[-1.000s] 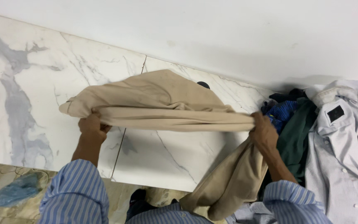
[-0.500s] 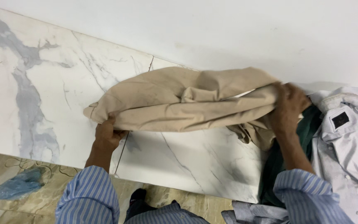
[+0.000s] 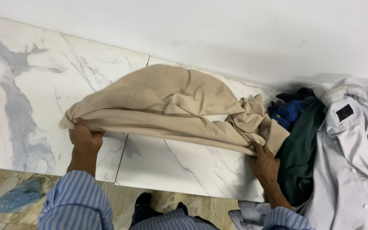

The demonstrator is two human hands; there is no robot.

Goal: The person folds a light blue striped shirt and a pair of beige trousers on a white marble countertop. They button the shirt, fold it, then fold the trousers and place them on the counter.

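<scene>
The tan cloth (image 3: 167,106) lies spread on the white marble slab (image 3: 30,85), close to the white wall (image 3: 235,30). The left hand (image 3: 84,138) grips the left end of the cloth, with its fingers curled under the edge. The right hand (image 3: 264,164) pinches the right end, where the cloth is all bunched up and wrinkly. Both ends sit near the front of the slab. Some things could go wrong here. The bunched part on the right is lumpy, so if the hands press it flat like that, I think it gets creases. The right end also touches the heap of other clothes (image 3: 303,140), with a dark green one and a blue one just beside it, so a pull could drag one of them along. A pale grey shirt (image 3: 348,157) hangs off the edge on the far right, and a bump from the arm could make it slide down. The floor (image 3: 5,179) below looks dirty, with a blue bag (image 3: 18,198) on it, so a dropped cloth could get dirty.
</scene>
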